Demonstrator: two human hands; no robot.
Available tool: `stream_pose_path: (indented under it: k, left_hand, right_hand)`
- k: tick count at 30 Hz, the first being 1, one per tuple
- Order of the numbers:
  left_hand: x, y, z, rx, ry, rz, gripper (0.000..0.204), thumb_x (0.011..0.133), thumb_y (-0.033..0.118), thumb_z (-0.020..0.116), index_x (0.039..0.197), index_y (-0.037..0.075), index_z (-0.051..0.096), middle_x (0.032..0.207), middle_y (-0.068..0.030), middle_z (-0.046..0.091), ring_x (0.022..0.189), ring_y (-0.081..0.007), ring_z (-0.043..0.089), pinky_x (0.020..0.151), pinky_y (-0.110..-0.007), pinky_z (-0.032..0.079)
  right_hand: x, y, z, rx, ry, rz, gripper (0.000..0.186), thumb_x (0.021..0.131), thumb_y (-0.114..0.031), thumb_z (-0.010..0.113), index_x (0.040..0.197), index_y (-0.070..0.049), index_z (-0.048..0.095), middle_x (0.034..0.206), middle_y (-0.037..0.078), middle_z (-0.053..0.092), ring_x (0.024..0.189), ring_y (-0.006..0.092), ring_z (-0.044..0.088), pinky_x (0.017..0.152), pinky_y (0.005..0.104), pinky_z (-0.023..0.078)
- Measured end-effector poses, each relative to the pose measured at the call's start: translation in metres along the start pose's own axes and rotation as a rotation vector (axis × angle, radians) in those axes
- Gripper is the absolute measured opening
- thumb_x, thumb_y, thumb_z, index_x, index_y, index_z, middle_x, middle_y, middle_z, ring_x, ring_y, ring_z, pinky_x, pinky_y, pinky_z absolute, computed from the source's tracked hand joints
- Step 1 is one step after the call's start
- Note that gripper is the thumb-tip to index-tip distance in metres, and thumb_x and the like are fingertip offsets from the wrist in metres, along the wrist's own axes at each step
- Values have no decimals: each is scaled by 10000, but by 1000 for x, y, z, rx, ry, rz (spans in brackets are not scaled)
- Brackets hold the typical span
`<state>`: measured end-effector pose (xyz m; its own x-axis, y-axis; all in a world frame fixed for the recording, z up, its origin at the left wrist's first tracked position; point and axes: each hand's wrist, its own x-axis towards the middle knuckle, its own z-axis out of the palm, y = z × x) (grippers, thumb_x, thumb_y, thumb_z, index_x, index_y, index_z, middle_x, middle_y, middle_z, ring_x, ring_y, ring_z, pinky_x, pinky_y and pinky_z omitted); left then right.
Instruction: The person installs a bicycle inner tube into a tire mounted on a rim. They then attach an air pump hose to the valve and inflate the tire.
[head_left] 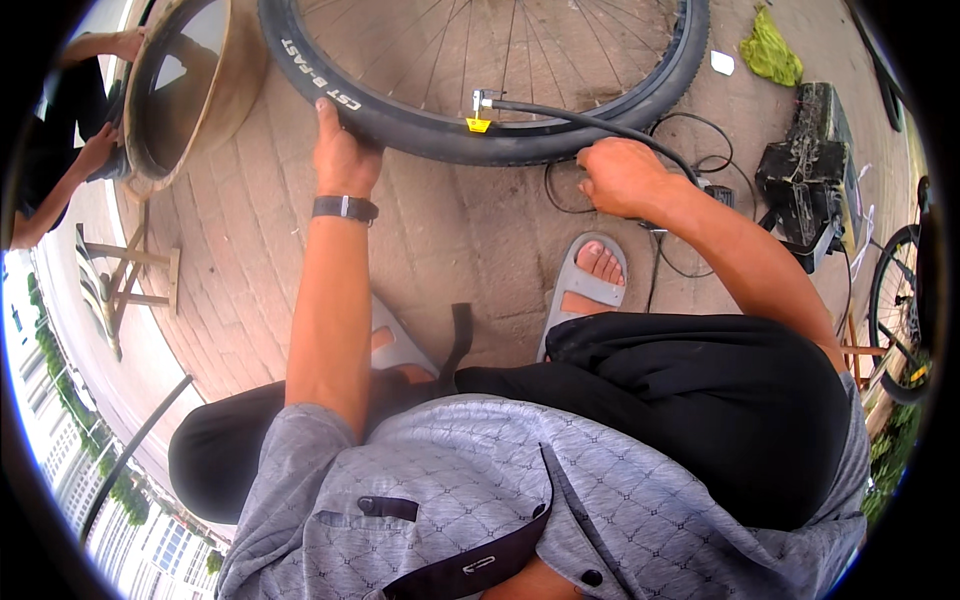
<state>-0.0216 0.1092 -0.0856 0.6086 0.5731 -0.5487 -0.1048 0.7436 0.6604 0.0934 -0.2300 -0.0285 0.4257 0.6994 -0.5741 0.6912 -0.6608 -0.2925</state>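
Note:
A bicycle wheel [480, 60] with thin spokes and a black tyre [440, 140] lies before me. My left hand [345, 155] grips the tyre's near left edge, thumb on top and fingers hidden underneath. At the tyre's near right edge, my right hand [625, 178] has its fingers curled; what they hold, if anything, is hidden. A black air hose [570, 115] crosses the tyre just beyond that hand. The hose ends in a metal valve chuck [480, 100] at the rim, beside a yellow tag [478, 125].
A black, dirty box-shaped device [805, 180] stands at the right among thin cables [725, 150]. Beyond it lies a yellow-green cloth [771, 50]. At the left are a round water basin [185, 90], a small wooden stool [135, 270] and another person's hands [97, 148]. Another bicycle wheel [893, 290] is far right.

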Motion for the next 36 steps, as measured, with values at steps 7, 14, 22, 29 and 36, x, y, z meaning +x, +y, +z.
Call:
stream_pose_path:
  k: [7, 14, 22, 29, 36]
  left_hand:
    - [0, 1, 0, 4, -24, -9, 476, 1091, 469, 489, 1359, 83, 561, 1369, -88, 619, 1228, -307, 602, 1112, -549, 450]
    - [-3, 1, 3, -11, -15, 4, 502, 1098, 438, 485, 1433, 64, 494, 1412, -118, 565, 1271, -323, 557, 1129, -548, 424]
    - [0, 2, -1, -16, -4, -16, 449, 1086, 444, 518, 1348, 82, 563, 1364, -96, 617, 1226, -315, 598, 1120, -569, 434]
    - [-4, 4, 2, -13, 0, -28, 492, 1087, 449, 510, 1401, 70, 524, 1421, -111, 575, 1269, -326, 570, 1132, -576, 424]
    - [-5, 3, 4, -20, -8, -11, 503, 1084, 440, 521, 1393, 43, 521, 1402, -110, 585, 1237, -313, 589, 1132, -551, 438]
  right_hand:
    - [1, 2, 1, -28, 8, -21, 231, 864, -212, 728, 956, -2, 745, 1024, 238, 729, 1056, 406, 688, 920, 499, 537]
    - [1, 2, 1, -25, 2, -8, 237, 869, -217, 725, 964, -1, 746, 1034, 237, 729, 1063, 403, 687, 927, 495, 536]
    - [1, 0, -1, -24, -15, 3, 248, 891, -235, 724, 975, -3, 747, 1045, 236, 729, 1067, 404, 685, 928, 493, 533]
    - [2, 3, 2, -13, 5, -24, 248, 880, -230, 731, 953, 7, 737, 1022, 244, 726, 1050, 415, 684, 913, 500, 533]
    - [-2, 4, 3, -6, 53, -45, 239, 856, -211, 736, 942, 11, 731, 993, 254, 724, 1021, 426, 688, 901, 508, 536]
